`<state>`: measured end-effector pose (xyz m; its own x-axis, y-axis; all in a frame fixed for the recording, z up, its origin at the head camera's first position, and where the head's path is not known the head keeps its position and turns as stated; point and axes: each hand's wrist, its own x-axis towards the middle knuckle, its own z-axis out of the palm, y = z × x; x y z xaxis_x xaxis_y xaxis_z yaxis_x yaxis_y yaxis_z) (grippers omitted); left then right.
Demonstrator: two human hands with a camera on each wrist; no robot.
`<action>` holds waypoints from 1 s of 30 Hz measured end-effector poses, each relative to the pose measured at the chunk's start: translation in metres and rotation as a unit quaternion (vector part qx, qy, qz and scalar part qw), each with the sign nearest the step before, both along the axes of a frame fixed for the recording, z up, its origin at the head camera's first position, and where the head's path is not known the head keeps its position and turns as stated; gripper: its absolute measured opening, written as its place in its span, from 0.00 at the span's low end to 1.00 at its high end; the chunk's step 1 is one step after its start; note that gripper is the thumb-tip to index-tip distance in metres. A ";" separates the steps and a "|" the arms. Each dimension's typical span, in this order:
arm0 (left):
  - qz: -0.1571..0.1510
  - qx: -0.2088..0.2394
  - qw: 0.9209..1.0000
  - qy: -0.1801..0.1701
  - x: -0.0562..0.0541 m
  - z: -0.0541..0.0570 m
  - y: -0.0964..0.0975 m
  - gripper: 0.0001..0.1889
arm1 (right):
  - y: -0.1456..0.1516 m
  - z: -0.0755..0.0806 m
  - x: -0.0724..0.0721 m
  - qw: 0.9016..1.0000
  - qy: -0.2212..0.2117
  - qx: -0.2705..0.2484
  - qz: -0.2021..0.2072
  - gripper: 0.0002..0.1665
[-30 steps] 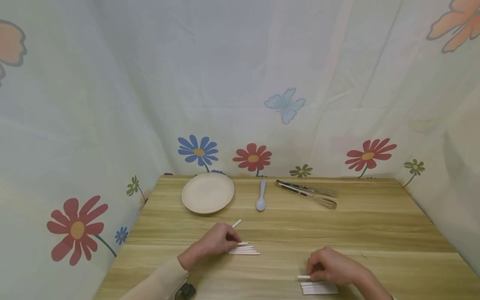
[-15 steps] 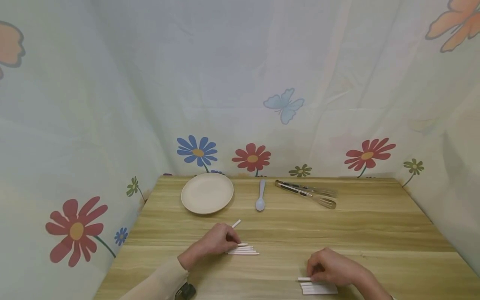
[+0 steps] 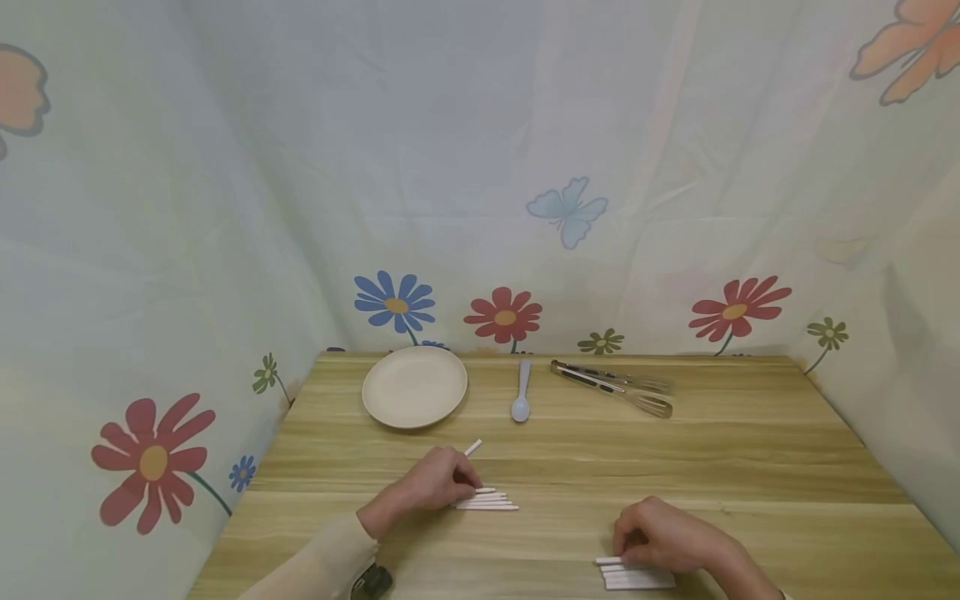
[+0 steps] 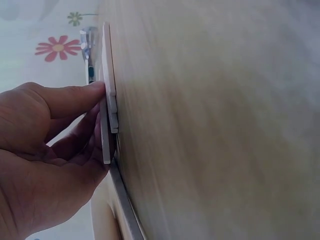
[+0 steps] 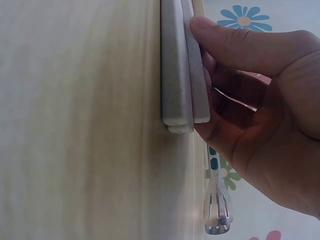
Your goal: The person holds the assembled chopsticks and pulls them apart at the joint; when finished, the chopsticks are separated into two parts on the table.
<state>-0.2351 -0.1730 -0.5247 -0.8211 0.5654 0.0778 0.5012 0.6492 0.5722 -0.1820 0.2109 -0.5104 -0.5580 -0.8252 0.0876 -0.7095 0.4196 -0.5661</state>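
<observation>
Several thin white sticks lie side by side in two groups on the wooden table [image 3: 735, 467]. My left hand [image 3: 435, 482] is at the left group [image 3: 491, 503] and pinches one stick [image 4: 104, 131] between thumb and fingers. A further slanted stick [image 3: 473, 447] pokes out beyond that hand's fingers. At the near right, my right hand [image 3: 663, 533] pinches a stick [image 5: 200, 95] along the far side of the right group [image 3: 637, 578]. In the right wrist view this stick is right beside the neighbouring sticks [image 5: 173, 75], their ends slightly staggered.
A round cream plate [image 3: 415, 387] is at the back left of the table. To its right lie a pale blue spoon [image 3: 521, 400] and metal tongs [image 3: 611, 385] with slotted ends. A flower-printed curtain [image 3: 480, 167] surrounds the table's back and sides.
The stick in my right hand has come slightly nearer to me, closing the gap to the right group. My left hand and its stick stay nearly still.
</observation>
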 end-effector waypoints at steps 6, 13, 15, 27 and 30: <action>-0.004 -0.007 1.000 -0.002 0.000 0.000 0.000 0.04 | 0.000 0.000 0.000 1.000 -0.003 -0.002 -0.001 0.07; -0.002 -0.019 1.000 0.001 -0.001 0.000 0.000 0.04 | 0.000 -0.003 -0.002 1.000 -0.018 -0.004 -0.004 0.09; 0.000 -0.023 1.000 0.004 -0.001 0.000 0.000 0.04 | 0.000 -0.003 -0.002 1.000 -0.019 -0.006 -0.004 0.09; 0.003 -0.014 1.000 -0.001 -0.001 0.001 0.000 0.04 | 0.000 -0.005 -0.002 1.000 -0.027 -0.011 -0.008 0.10; 0.002 -0.014 1.000 -0.003 -0.001 0.001 0.000 0.03 | 0.000 -0.004 -0.002 0.999 -0.036 -0.008 -0.012 0.10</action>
